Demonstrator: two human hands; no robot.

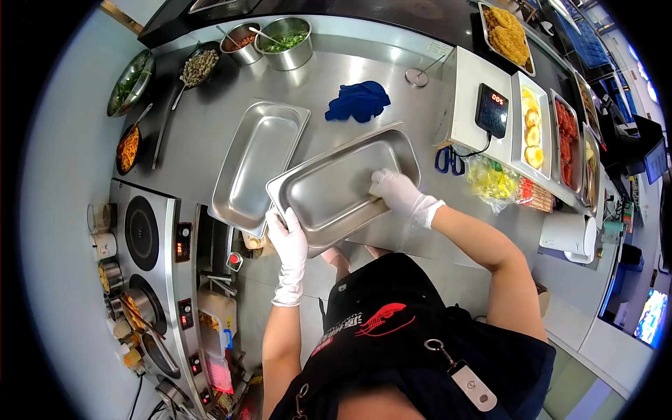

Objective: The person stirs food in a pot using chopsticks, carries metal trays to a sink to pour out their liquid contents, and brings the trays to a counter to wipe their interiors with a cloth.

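A rectangular stainless steel food pan (325, 189) is tilted at the near edge of the steel counter. My left hand (288, 236), in a white glove, grips its lower left corner. My right hand (399, 192), also gloved in white, is closed inside the pan near its right end. Something small and pale shows at those fingers, but I cannot make out what it is. A second steel food pan (253, 164) lies to the left, partly covered by the first. Beyond both pans rests a crumpled blue cloth (358, 101).
Steel pots (290, 54) of chopped food and several bowls stand at the back left. At the right are dark-handled scissors (449, 161), a digital timer (491, 110) and food trays (532, 129). Induction hobs (141, 232) line the lower left. A white kettle (568, 236) stands far right.
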